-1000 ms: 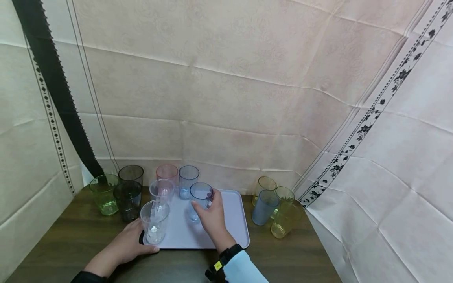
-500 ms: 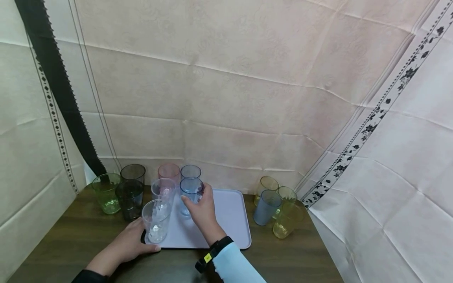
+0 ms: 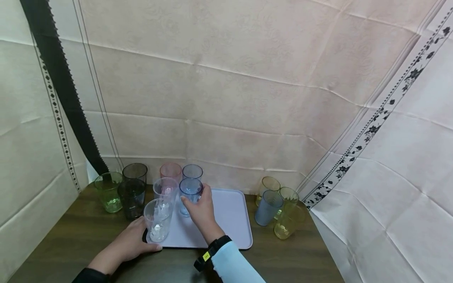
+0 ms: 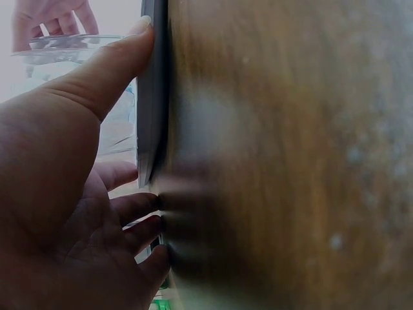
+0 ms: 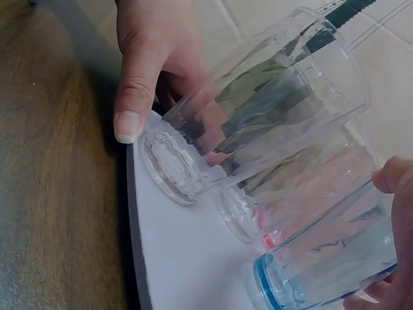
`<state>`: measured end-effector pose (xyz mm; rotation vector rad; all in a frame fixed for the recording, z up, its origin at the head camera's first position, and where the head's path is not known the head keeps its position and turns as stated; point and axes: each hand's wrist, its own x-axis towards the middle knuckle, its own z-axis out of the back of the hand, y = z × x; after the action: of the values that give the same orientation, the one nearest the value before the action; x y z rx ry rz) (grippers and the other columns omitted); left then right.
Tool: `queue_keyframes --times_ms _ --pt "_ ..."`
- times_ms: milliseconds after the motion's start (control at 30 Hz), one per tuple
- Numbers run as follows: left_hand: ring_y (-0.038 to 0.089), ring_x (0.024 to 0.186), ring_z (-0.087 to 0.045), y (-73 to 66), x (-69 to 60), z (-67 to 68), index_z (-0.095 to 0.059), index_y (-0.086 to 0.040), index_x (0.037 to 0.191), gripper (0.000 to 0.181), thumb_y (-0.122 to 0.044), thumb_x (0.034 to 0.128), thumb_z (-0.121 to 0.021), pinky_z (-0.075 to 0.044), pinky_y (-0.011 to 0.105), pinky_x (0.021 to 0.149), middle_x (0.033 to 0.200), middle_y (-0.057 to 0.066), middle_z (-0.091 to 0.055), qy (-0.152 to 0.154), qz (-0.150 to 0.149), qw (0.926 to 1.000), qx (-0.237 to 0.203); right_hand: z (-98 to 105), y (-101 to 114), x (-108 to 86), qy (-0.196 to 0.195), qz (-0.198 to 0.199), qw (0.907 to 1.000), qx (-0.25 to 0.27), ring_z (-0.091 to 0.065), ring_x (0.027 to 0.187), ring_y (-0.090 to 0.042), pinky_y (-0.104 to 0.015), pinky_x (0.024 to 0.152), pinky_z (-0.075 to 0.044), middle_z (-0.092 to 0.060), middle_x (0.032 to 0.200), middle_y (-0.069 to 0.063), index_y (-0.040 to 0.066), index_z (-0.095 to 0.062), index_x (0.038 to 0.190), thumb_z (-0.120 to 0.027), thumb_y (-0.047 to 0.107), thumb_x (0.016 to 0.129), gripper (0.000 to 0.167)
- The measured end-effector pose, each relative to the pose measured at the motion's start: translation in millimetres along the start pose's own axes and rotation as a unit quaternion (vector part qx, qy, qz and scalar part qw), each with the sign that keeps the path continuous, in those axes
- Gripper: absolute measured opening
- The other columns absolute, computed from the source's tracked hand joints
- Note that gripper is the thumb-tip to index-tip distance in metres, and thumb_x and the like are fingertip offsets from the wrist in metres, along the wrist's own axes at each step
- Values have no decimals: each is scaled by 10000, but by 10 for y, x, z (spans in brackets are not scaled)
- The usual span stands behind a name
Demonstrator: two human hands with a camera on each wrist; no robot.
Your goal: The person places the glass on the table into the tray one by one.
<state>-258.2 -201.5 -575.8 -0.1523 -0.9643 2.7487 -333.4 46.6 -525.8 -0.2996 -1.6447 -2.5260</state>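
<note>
On the white tray (image 3: 231,220), my right hand (image 3: 203,216) holds a blue-tinted glass (image 3: 187,193) upright between thumb and fingers. Its blue base (image 5: 274,284) is at the tray surface in the right wrist view. Another blue glass (image 3: 192,171) stands right behind it. To its left are a pink glass (image 3: 170,170), a clear glass (image 3: 165,186) and a nearer clear glass (image 3: 158,222). My left hand (image 3: 131,241) grips the tray's front left corner, thumb along the front edge (image 4: 147,123) and fingers at the left side, close to the nearer clear glass.
Left of the tray stand a green glass (image 3: 110,196) and two dark glasses, the nearer one (image 3: 132,200) in front of the other (image 3: 135,173). Right of it are a grey-blue glass (image 3: 267,208) and several yellow ones (image 3: 283,228) on the wooden table (image 3: 177,267). A cloth (image 3: 226,98) hangs behind.
My right hand has brought the blue glass left across the tray, in front of the other blue glass. In the last half second it barely moved. The left hand stays at the corner.
</note>
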Motion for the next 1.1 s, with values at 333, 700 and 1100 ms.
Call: queue_keyframes --times_ms 333,700,1100 --pt "648 1536 -301 -20 -5 1 -387 95 1647 1230 -604 810 -956 -349 785 1185 1676 409 -351 -1 22 10000 12 -35 -64 -10 29 109 9999 48 -538 1468 -288 -485 1222 -469 -545 1520 -109 59 -435 1576 -890 331 947 823" --pt "646 1540 -294 -5 -2 -13 -379 94 1652 1240 -616 811 -951 -349 787 1183 1683 402 -345 20 29 10000 -3 -45 -71 -46 61 -35 10000 29 -526 1477 -235 -450 1227 -464 -535 1536 -48 126 -429 1592 -899 357 936 839" --pt "651 1532 -305 1 -7 -11 -382 91 1651 1238 -624 812 -945 -352 790 1179 1679 407 -348 -28 -77 10000 35 -44 -85 -41 23 56 10000 -13 -529 1467 -230 -434 1233 -454 -532 1518 -63 95 -421 1591 -902 326 933 847"
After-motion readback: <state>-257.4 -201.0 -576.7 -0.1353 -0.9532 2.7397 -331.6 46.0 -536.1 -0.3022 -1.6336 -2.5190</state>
